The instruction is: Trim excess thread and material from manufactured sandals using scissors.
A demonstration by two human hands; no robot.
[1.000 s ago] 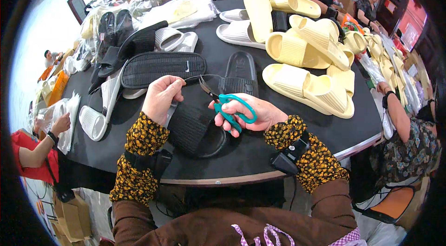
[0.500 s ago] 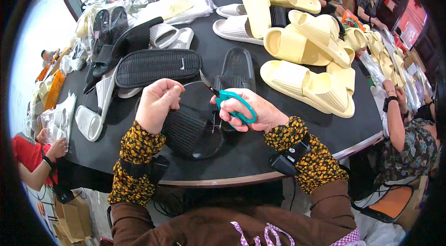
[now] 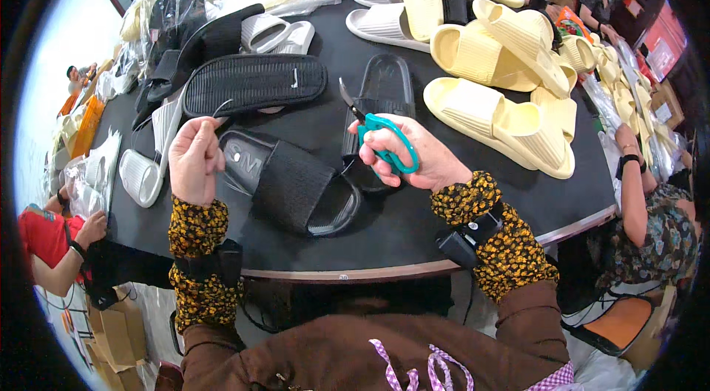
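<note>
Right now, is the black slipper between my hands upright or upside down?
Upright: the black slipper shows its footbed facing up, strap arched over it.

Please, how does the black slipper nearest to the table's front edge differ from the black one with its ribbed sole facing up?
The front black slipper shows its strap and footbed; the sole-up black slipper shows no strap. The front black slipper slants toward the lower right, while the sole-up black slipper lies nearly crosswise, farther from the person. They share the black colour.
</note>
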